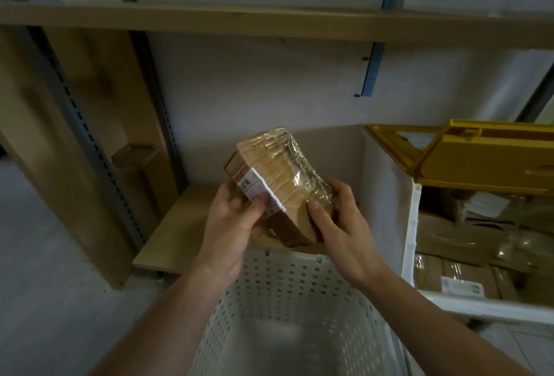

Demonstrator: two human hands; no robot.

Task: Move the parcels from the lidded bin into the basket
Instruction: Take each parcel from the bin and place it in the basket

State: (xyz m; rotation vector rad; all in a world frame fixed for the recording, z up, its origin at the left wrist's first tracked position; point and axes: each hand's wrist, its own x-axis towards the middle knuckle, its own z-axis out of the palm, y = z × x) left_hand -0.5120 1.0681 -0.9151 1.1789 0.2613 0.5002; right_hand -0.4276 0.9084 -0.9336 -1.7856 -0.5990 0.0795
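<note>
A brown cardboard parcel (277, 177) wrapped in clear tape, with a white label on its side, is held up over the far rim of the white perforated basket (287, 291). My left hand (233, 225) grips its lower left edge, thumb on the label. My right hand (341, 222) grips its lower right corner, thumb on the front face. The basket's inside shows no parcels. At the right stands the white bin (409, 225) with its yellow lid (467, 156) swung open, and several brown parcels (467, 243) lie inside it.
A low wooden shelf board (177, 225) lies behind the basket, with a white wall panel above it. A higher wooden shelf (269, 20) runs across the top. Wooden boards and a grey slotted upright (99, 147) stand at the left. Light floor shows at lower left.
</note>
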